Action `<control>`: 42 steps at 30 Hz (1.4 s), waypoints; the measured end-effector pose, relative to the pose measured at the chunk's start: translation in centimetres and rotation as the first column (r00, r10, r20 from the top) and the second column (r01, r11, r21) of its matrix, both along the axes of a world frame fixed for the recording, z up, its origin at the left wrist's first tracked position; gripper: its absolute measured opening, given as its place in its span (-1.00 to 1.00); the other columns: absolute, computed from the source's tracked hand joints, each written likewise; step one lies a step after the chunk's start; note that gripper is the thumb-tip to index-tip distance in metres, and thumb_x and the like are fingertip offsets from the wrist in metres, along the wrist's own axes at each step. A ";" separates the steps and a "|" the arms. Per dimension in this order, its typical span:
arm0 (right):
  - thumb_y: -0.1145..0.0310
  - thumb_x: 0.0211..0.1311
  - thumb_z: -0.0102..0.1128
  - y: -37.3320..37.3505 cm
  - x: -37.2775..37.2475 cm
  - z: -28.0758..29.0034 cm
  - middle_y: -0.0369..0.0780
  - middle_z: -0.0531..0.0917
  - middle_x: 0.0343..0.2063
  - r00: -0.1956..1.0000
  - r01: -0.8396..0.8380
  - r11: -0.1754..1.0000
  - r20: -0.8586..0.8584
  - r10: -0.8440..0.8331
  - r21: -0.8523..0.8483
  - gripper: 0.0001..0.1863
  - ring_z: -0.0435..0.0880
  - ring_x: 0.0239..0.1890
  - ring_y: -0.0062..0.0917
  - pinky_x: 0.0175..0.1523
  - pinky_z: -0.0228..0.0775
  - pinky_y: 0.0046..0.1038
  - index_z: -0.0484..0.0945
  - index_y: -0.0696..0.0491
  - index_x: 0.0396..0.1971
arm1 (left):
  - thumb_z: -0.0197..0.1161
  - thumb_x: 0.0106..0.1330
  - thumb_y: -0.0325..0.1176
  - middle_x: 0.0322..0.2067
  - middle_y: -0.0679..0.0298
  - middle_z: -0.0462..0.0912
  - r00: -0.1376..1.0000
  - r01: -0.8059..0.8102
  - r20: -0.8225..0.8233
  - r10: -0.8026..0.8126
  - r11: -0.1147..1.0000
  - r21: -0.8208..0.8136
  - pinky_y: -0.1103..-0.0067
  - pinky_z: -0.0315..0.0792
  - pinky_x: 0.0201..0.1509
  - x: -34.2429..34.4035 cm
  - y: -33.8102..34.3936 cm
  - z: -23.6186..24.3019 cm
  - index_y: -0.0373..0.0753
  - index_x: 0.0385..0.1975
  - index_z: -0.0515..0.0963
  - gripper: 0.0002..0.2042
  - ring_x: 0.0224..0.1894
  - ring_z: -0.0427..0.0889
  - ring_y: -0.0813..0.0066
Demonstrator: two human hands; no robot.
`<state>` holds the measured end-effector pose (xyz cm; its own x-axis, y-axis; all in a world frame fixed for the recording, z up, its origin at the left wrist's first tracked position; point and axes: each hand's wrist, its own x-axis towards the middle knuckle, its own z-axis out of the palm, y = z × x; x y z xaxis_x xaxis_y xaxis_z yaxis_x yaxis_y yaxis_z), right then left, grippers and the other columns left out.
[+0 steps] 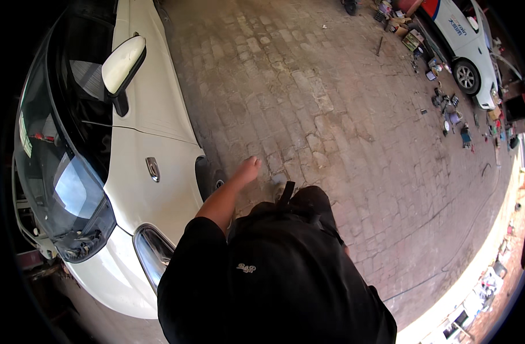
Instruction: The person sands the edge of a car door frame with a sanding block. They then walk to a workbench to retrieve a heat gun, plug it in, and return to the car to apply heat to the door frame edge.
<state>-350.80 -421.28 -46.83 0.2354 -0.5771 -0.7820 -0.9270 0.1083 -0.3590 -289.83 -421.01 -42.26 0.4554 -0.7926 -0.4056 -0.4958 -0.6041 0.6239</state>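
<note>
My left hand [250, 169] hangs out in front of me on the left, above the brick floor, with the fingers curled into a fist. Nothing sticks out of it. Closest to it is the front wheel [218, 182] of a white car [139, 200], and the hand does not touch the car. My right hand is hidden beside my body; only a sliver of skin shows at the right edge of my black clothing [279, 275].
The white car's side mirror [123, 64] juts out at the left. At the far right, tools and parts [446, 106] lie scattered by a second white car [466, 43]. A dark cable [414, 284] runs along the brick floor [331, 114].
</note>
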 end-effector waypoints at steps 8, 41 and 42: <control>0.37 0.30 -0.01 -20.5 14.1 1.3 -0.25 0.41 -0.56 0.970 0.241 0.921 -0.098 -0.221 0.308 -0.92 0.38 -0.57 -0.49 -0.50 0.13 -0.40 0.33 -0.01 -0.39 | 0.08 0.41 0.01 -0.63 -0.04 0.47 0.981 0.048 -0.195 -0.025 0.992 0.116 0.27 0.38 -0.38 12.8 -17.1 5.7 -0.37 -0.49 0.49 -0.53 -0.53 0.52 0.03; 0.18 0.24 0.12 -94.8 92.7 4.0 -0.15 0.61 -0.46 0.963 0.170 0.955 -0.246 -0.109 0.242 -0.76 0.61 -0.38 -0.34 -0.35 0.41 -0.31 0.59 0.05 -0.36 | 0.03 0.43 -0.13 -0.54 0.15 0.57 0.897 -0.387 -0.229 0.379 0.922 0.008 0.38 0.43 -0.39 98.6 -76.6 3.9 -0.32 -0.43 0.46 -0.65 -0.54 0.51 0.30; 0.17 0.24 0.10 -95.6 94.5 3.1 -0.13 0.62 -0.44 0.957 0.197 0.947 -0.260 -0.129 0.255 -0.74 0.62 -0.35 -0.31 -0.32 0.42 -0.29 0.61 0.06 -0.35 | 0.03 0.44 -0.11 -0.55 0.12 0.56 0.940 -0.312 -0.149 0.308 0.950 -0.008 0.36 0.42 -0.38 100.4 -80.0 5.0 -0.33 -0.42 0.46 -0.64 -0.54 0.51 0.26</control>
<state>-256.32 -516.92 -43.69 -0.0553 -0.3456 -0.9367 -0.9423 0.3284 -0.0655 -189.39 -500.98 -37.30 0.6190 -0.6348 -0.4625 -0.1904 -0.6926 0.6957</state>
